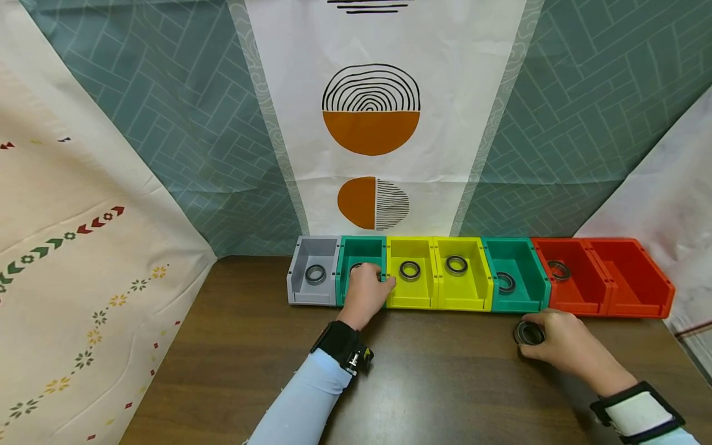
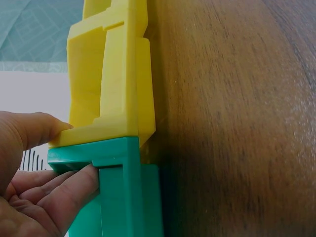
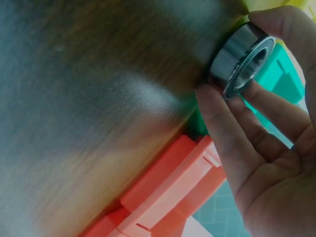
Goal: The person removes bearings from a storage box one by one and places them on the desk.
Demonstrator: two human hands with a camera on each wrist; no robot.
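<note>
My right hand (image 1: 570, 346) holds a dark-rimmed metal ball bearing (image 1: 529, 333) just in front of the bins, over the table. In the right wrist view the bearing (image 3: 242, 59) is pinched by its outer rim between thumb and fingertips. My left hand (image 1: 367, 293) pinches the adjoining side walls of a green bin (image 2: 131, 190) and a yellow bin (image 2: 116, 74). Its thumb lies on the yellow side and its fingers reach into the green one. A bearing (image 1: 356, 266) in that green bin is partly hidden behind the hand.
Along the table's back edge runs a row of bins. Single bearings lie in the grey bin (image 1: 295, 290), both yellow bins, the right green bin (image 1: 514, 247) and the left red bin (image 1: 584, 296). Another red bin (image 1: 639, 272) ends the row. Wooden table (image 1: 445, 383) lies in front.
</note>
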